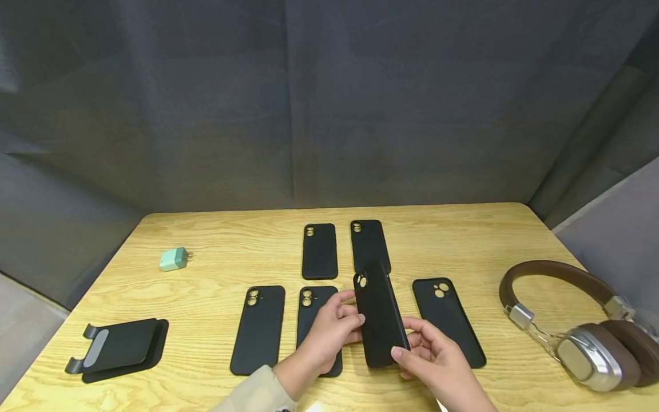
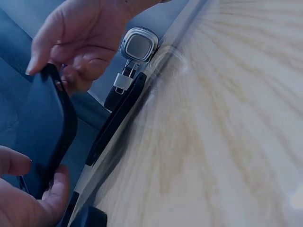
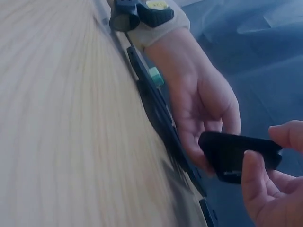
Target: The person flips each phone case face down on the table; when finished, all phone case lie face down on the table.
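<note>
A black phone case [image 1: 380,320] is held up off the table, tilted, its camera cutout at the upper left. My left hand [image 1: 332,329] pinches its left edge between thumb and fingers. At the lower right corner, my right hand [image 1: 437,357] grips it with the thumb on its face. The left wrist view shows the case [image 2: 42,127] between the left hand [image 2: 23,203] and the right hand [image 2: 87,42]. Under the left hand lies another black case [image 1: 309,300], partly hidden. One more case [image 1: 448,320] lies just right of my right hand.
More black cases lie about: one at left [image 1: 257,332], two farther back [image 1: 319,252] [image 1: 368,246]. A folded black stand [image 1: 123,346] lies at far left, with a green charger plug [image 1: 173,259] behind it. Brown headphones [image 1: 592,349] rest at the right edge of the wooden table [image 1: 216,240].
</note>
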{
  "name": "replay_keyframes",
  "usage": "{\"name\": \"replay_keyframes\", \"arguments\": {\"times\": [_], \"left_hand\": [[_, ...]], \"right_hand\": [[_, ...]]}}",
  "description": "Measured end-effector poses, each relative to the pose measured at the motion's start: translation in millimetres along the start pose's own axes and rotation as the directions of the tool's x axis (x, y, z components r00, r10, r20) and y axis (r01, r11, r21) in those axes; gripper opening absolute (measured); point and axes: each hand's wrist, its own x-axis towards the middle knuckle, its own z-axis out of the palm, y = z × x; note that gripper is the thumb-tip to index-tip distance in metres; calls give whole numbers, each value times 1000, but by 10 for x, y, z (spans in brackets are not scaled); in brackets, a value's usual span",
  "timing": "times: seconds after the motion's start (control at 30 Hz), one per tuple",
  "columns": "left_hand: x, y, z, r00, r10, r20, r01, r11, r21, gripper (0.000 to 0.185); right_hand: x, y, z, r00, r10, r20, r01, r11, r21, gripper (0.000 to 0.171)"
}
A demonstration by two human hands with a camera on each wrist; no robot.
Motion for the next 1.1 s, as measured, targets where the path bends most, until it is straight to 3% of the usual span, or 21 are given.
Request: {"name": "replay_keyframes", "arguments": {"times": [0.4,0.7,0.87,1.1], "left_hand": [[-54,48,-23,998,56,-21,-54,996,75,60],[-22,-15,-29,997,73,9,-73,975,208,59],[8,-19,-18,998,60,11,-60,945,322,56],[30,31,-2,999,42,26,-50,864,502,56]], "right_hand": [[38,94,-74,986,143,-88,-154,979,-135,54],[62,212,-75,983,166,-78,-178,965,-193,58],[93,245,-82,977,190,-101,-209,949,-235,56],[143,276,-86,974,193,-116,-222,913,-342,55]]}}
